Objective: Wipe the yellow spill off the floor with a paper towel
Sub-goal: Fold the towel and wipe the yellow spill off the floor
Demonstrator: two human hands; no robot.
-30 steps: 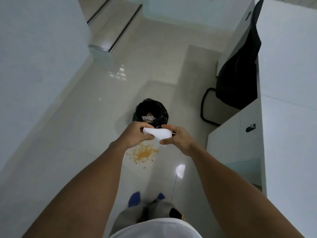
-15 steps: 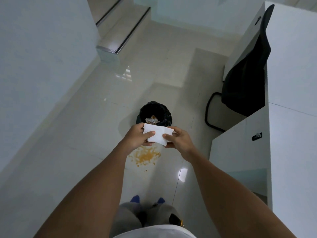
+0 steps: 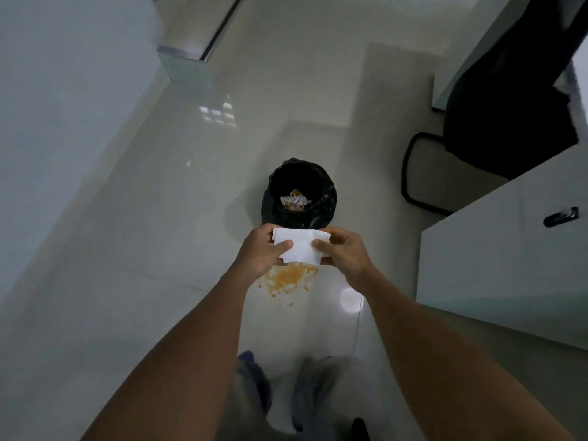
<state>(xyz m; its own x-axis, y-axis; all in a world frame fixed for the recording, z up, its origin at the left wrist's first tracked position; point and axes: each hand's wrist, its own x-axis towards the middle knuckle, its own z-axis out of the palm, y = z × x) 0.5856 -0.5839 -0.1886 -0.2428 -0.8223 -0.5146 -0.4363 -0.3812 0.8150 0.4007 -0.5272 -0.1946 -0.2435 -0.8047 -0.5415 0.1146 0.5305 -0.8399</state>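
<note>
1. Left hand [image 3: 261, 249] and right hand [image 3: 345, 252] are both raised in front of the body, above the floor, sharing one folded white paper towel [image 3: 300, 246].
2. Left grip: closed on the towel's left edge, thumb lying across its upper face, fingers hidden beneath.
3. Right grip: closed on the towel's right edge, thumb on top, remaining fingers curled under.
4. The towel is held roughly flat between the hands, clear of the floor.
5. Yellow-orange splattered spill [image 3: 288, 277] lies on the glossy pale tiled floor [image 3: 159, 249], directly below and slightly nearer than the hands; small droplets scatter on its near side.
6. Round bin with black plastic liner [image 3: 298, 197] stands just beyond the spill; crumpled stained paper [image 3: 295, 200] lies inside.
7. Black chair [image 3: 496, 122] sits far right, beside a white cabinet [image 3: 496, 256].
</note>
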